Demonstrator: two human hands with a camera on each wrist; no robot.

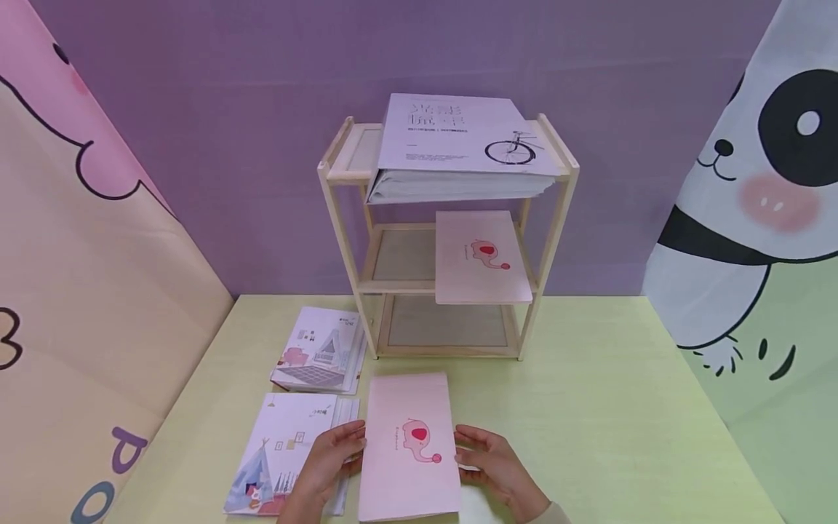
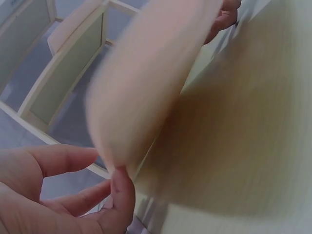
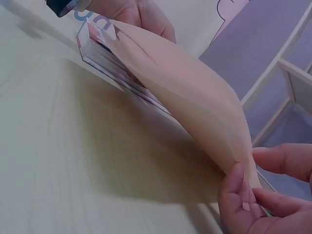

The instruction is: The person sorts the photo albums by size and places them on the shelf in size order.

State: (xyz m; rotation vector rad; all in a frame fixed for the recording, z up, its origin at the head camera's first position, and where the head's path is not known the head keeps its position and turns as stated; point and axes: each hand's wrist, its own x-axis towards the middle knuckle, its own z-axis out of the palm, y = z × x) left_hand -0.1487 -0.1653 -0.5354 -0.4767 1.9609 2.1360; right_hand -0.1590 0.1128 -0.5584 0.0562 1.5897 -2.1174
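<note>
A thin pink notebook point(image 1: 409, 487) with a red elephant on its cover is held over the table between both hands. My left hand point(image 1: 327, 462) pinches its left edge, and my right hand point(image 1: 494, 466) pinches the right edge. Seen from the left wrist, the notebook point(image 2: 141, 73) is blurred, slightly bowed and casts a shadow on the tabletop. From the right wrist, its underside point(image 3: 195, 117) sags between the hands. A matching pink notebook point(image 1: 458, 255) lies on the middle shelf of the small wooden rack point(image 1: 448, 351), its front edge jutting out.
A thick white book point(image 1: 452, 138) with a bicycle picture lies on the rack's top shelf, overhanging the front. Left of the rack are a stack of illustrated books point(image 1: 321, 342) and, nearer, another stack point(image 1: 288, 429) beside my left hand. Purple cloth point(image 1: 275, 145) hangs behind.
</note>
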